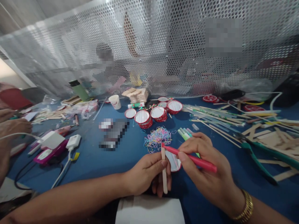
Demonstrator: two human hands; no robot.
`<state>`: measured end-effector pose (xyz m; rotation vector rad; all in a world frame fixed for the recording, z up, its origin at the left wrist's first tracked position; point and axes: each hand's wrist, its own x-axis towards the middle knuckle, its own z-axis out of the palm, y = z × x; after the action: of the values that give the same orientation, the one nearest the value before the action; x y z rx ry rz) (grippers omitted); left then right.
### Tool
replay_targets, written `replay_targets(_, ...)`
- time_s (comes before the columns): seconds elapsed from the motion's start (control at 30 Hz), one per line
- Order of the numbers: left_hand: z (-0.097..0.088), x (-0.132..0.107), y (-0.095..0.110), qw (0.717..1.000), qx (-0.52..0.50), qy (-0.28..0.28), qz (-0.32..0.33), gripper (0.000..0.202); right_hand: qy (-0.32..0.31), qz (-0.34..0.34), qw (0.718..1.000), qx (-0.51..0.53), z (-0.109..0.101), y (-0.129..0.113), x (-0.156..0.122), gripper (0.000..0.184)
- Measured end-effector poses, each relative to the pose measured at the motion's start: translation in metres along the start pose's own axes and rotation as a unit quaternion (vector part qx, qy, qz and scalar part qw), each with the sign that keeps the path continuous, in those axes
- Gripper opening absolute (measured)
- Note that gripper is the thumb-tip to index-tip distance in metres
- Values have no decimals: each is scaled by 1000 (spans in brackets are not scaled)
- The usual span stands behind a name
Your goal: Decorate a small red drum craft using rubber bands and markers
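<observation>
My left hand (pixel 149 171) pinches a wooden craft stick (pixel 164 179) that stands nearly upright, its top end coloured red. In my right hand (pixel 205 165) is a red marker (pixel 198 161), held like a pen, with its tip at the stick's top. Behind both hands lies a heap of pastel rubber bands (pixel 157 138). A white round piece with a red rim (pixel 173 161) is partly hidden between my hands. Several small red-and-white drum-like rounds (pixel 143 118) stand farther back.
Green-handled pliers (pixel 254 161) and loose craft sticks (pixel 280 140) lie at the right. A white cup (pixel 114 102), a phone (pixel 114 133) and a purple power strip (pixel 51 154) are left of centre. A co-worker's hand (pixel 15 127) shows at the far left; a perforated metal panel (pixel 158 40) stands behind.
</observation>
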<state>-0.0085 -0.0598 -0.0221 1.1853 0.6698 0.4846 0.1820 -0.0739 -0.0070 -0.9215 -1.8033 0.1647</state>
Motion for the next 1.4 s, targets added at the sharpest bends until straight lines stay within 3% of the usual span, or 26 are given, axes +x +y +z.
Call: replay_targets(1.4,-1,1,-1,1000,-8,-7,13,32,-3,-1,1000,10,-2,0,1,12)
